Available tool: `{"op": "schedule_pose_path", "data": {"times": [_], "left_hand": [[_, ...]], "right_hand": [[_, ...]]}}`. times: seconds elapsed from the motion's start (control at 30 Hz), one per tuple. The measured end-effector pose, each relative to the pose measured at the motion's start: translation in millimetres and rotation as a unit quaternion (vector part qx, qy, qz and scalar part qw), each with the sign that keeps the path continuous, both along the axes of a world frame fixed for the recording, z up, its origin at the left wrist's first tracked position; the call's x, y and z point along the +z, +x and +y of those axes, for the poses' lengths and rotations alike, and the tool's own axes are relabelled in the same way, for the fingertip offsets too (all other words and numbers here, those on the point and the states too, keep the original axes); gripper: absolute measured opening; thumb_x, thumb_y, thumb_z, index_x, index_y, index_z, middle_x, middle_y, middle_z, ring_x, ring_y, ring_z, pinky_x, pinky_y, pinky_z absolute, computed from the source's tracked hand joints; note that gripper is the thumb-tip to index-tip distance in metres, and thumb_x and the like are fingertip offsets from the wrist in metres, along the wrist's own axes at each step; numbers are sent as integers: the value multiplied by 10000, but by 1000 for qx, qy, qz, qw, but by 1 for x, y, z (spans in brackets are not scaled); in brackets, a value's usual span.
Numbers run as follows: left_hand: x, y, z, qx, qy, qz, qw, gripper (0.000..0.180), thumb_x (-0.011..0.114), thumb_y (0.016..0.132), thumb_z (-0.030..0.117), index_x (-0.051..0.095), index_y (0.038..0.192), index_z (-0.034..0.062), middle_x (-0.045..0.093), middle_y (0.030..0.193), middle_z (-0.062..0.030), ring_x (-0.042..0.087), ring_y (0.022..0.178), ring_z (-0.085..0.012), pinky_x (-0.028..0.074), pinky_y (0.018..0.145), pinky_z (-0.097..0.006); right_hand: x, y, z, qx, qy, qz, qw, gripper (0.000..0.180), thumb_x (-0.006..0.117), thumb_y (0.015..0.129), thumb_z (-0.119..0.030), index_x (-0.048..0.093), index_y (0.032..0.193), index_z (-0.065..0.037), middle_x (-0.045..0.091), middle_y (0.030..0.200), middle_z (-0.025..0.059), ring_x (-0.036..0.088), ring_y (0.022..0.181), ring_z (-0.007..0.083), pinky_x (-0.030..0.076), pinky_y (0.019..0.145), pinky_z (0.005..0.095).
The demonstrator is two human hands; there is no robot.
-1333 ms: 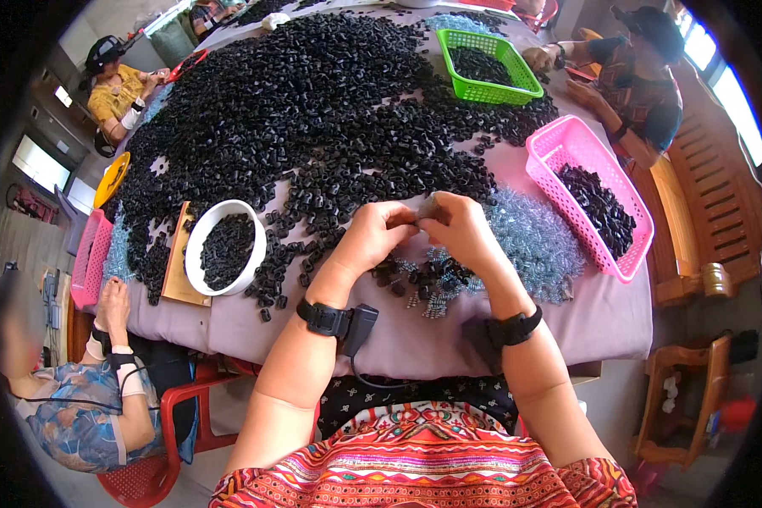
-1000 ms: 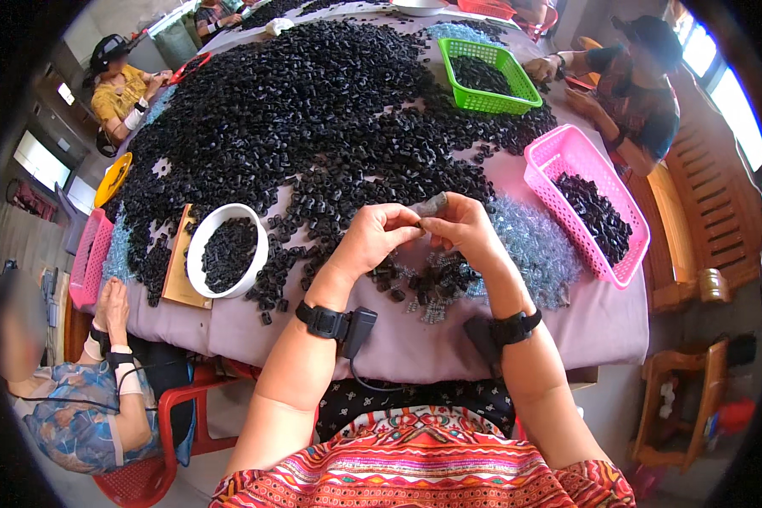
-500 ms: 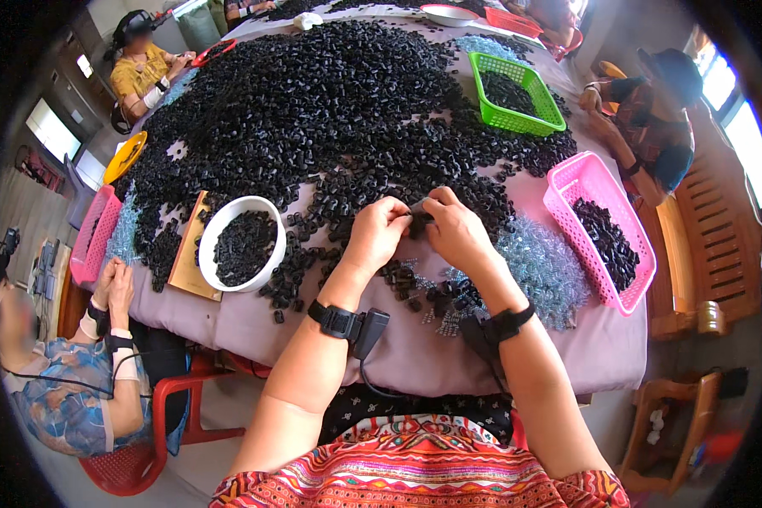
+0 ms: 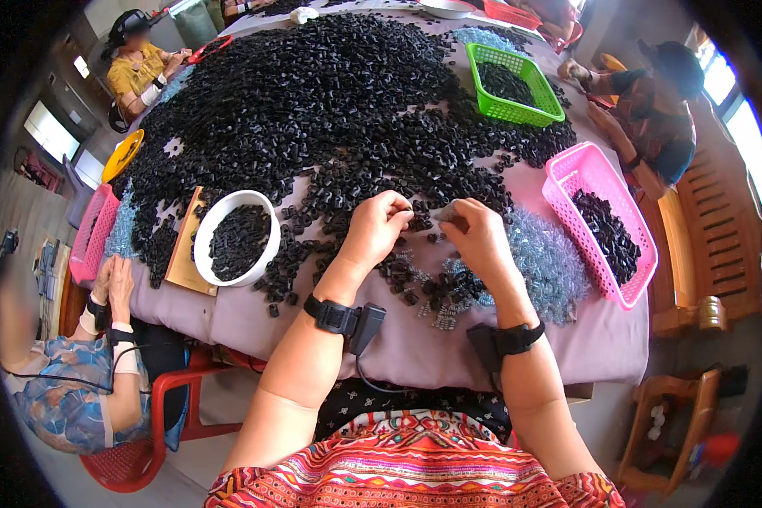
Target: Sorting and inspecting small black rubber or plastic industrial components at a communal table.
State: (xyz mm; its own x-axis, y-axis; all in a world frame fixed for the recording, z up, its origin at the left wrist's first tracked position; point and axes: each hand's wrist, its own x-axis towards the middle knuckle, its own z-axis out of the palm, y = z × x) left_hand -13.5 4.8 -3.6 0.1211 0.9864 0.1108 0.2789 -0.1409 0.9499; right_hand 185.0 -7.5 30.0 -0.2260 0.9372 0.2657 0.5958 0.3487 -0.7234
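My left hand [image 4: 377,227] is closed in a pinch over the near edge of the black pile, with a small black plastic piece [image 4: 409,212] at its fingertips. A short gap to the right, my right hand [image 4: 476,234] pinches a small greyish, see-through plastic piece [image 4: 443,215]; its exact shape is too small to tell. Loose black plastic pieces [image 4: 313,93] spread in a large heap beyond both hands. Beside my right wrist lies a pile of clear bluish plastic pieces [image 4: 546,267], and some black pieces [image 4: 436,288] lie mixed with clear ones below the hands.
A white bowl [image 4: 273,245] of black pieces stands at left beside a wooden board [image 4: 182,269]. On the right are a pink basket [image 4: 559,190] and a green basket [image 4: 529,113], both holding black pieces. Other people sit around the cloth-covered table [image 4: 254,326].
My hands have drawn apart from where they met, the right one moving right and slightly down. At the right, the co-worker's hands have separated.
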Motion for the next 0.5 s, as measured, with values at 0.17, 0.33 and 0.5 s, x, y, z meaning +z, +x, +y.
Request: {"op": "schedule_pose_path", "data": {"times": [0.17,0.33,0.5], "left_hand": [[0,-3,-1,1,7,-25,1000,89,638,916,45,631,980,-15,690,846,-40,650,765,-94,529,705,-238],[-2,0,4,-3,6,-64,998,94,634,921,43,634,998,-12,699,878,-44,665,798,-98,540,727,-237],[1,0,0,-9,-1,-50,999,98,630,926,44,641,1008,-8,703,883,-38,660,815,-90,536,724,-238]], "right_hand": [[-5,-12,-8,47,56,-146,987,176,740,714,-100,644,855,-54,609,880,114,619,896,324,515,791,423],[-17,-10,-5,43,121,-166,978,166,731,716,-87,632,844,-50,600,882,110,598,901,324,507,802,430],[-10,-13,-3,12,129,-98,987,136,707,761,-79,612,839,-20,624,860,126,617,842,332,514,750,409]]}}
